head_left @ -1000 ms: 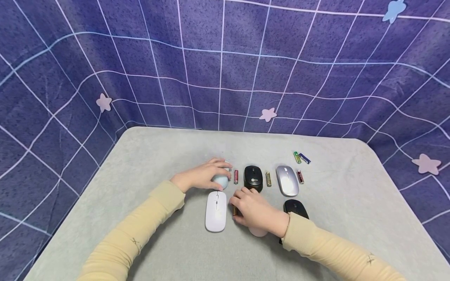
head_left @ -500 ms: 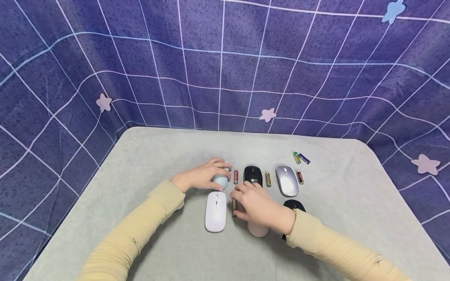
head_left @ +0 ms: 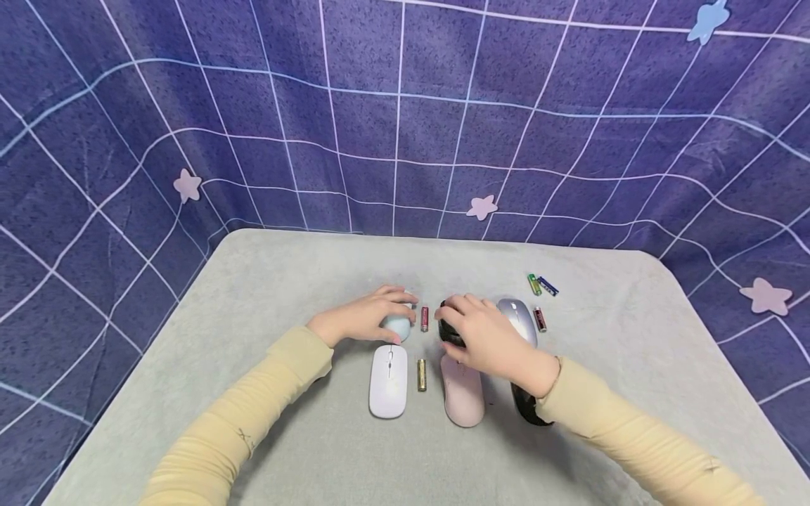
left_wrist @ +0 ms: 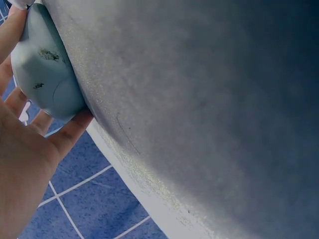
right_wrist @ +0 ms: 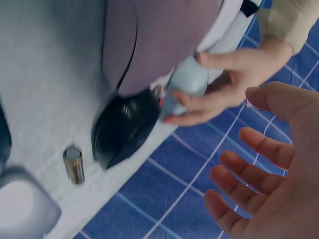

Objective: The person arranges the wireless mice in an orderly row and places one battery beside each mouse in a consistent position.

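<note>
My left hand (head_left: pixel 363 316) holds a light blue computer mouse (head_left: pixel 397 327), with thumb and fingers round its sides; the left wrist view shows this grip on the mouse (left_wrist: pixel 47 69) closely. My right hand (head_left: pixel 490 337) is over a black mouse (head_left: pixel 448 332) and hides much of it. In the right wrist view that hand's fingers are spread and apart from the black mouse (right_wrist: pixel 127 127). A pink mouse (head_left: pixel 464 402) lies just below the right hand. Between the pink mouse and a white mouse (head_left: pixel 389 381) lies a gold battery (head_left: pixel 422 375).
A red battery (head_left: pixel 425 319) lies between the light blue and black mice. A silver mouse (head_left: pixel 520 320), partly covered, has a dark red battery (head_left: pixel 540 320) beside it. Green (head_left: pixel 534 284) and blue (head_left: pixel 548 285) batteries lie farther back. Another black mouse (head_left: pixel 530 407) is under the right wrist.
My right hand has left the gold battery and moved up and right, from the pink mouse to above the black mouse. The pink mouse is uncovered. The left hand has stayed still.
</note>
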